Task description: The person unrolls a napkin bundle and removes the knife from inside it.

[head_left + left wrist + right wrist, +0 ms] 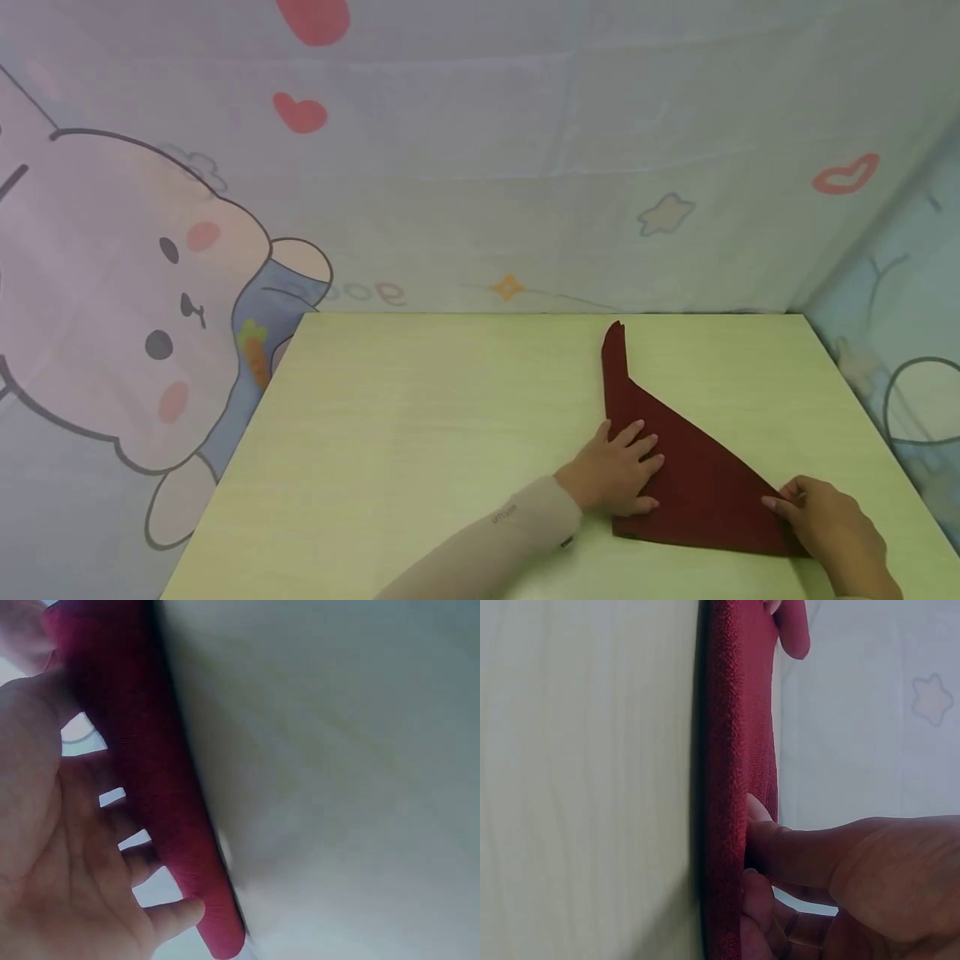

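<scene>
A dark red piece of folded knit cloth [705,483] lies on the table, wide towards the near right and narrowing to a strip that points to the far edge. My left hand [618,473] rests on its left part with fingers spread. In the left wrist view, the straight fingers [176,916] touch the thick folded side of the cloth [142,750]. At the right corner my right hand [836,525] pinches the cloth's slanted edge between thumb and fingers. Seen from the right wrist, the thumb [795,851] presses against the layered cloth [724,750].
The pale wooden table [420,400] reaches back to a hanging fabric backdrop [480,158] printed with hearts, stars and a cartoon animal [150,308]. Another printed sheet [918,333] hangs along the right side.
</scene>
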{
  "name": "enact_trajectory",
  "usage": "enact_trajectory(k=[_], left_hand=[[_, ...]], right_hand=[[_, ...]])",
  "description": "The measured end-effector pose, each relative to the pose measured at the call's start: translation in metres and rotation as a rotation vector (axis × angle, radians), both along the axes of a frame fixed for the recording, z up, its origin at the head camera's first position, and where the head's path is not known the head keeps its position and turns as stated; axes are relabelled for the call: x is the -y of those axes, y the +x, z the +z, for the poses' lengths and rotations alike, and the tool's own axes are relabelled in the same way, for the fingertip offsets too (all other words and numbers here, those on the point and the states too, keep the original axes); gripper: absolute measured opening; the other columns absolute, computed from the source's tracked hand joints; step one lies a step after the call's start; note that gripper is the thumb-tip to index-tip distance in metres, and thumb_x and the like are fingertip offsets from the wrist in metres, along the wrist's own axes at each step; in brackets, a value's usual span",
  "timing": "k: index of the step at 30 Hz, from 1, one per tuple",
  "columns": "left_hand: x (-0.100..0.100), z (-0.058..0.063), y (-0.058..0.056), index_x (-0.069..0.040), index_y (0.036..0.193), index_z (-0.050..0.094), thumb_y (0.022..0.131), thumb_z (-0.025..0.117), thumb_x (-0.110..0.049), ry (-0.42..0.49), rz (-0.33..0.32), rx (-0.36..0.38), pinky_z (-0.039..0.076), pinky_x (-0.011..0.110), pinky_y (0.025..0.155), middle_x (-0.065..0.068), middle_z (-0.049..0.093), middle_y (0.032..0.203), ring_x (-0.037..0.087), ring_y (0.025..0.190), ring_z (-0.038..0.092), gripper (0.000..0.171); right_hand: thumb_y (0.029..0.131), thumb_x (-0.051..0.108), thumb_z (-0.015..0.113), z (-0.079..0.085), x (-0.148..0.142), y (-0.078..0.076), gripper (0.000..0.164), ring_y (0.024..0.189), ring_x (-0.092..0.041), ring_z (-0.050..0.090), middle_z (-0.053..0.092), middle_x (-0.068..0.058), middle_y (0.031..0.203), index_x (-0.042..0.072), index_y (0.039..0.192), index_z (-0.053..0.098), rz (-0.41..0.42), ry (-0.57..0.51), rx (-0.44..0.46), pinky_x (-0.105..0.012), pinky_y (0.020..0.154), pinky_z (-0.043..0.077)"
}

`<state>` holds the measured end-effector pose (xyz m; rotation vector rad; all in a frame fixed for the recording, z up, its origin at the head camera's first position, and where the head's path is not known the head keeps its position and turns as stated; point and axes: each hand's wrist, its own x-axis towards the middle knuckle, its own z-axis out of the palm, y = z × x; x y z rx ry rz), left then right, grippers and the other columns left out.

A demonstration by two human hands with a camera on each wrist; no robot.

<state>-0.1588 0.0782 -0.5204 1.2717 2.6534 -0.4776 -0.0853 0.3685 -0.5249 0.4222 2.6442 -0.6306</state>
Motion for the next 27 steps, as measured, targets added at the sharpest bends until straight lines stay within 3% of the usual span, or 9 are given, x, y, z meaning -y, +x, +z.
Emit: enact_trajectory(k=[10, 27], left_hand=[[0.015, -0.001, 0.001, -0.048, 0.158, 0.024, 0.099, 0.028, -0.075, -0.024, 0.017, -0.009, 0.022, 0.044, 0.124, -0.020, 0.012, 0.168, 0.009, 0.157, 0.000, 0.065], [0.039, -0.002, -0.004, -0.042, 0.159, 0.028, 0.101, 0.034, -0.069, 0.098, 0.037, 0.075, 0.021, 0.041, 0.125, -0.017, 0.013, 0.169, 0.010, 0.158, 0.003, 0.064]], right_hand=[[0.093, 0.051, 0.069, 0.003, 0.001, 0.002, 0.044, 0.077, -0.025, 0.058, 0.062, -0.005, 0.083, 0.008, 0.097, 0.062, -0.005, -0.012, 0.012, -0.041, 0.060, 0.047], [0.093, 0.051, 0.070, 0.002, 0.001, 0.003, 0.042, 0.077, -0.026, 0.057, 0.060, -0.003, 0.081, 0.009, 0.095, 0.062, -0.017, -0.010, 0.005, -0.040, 0.060, 0.046]])
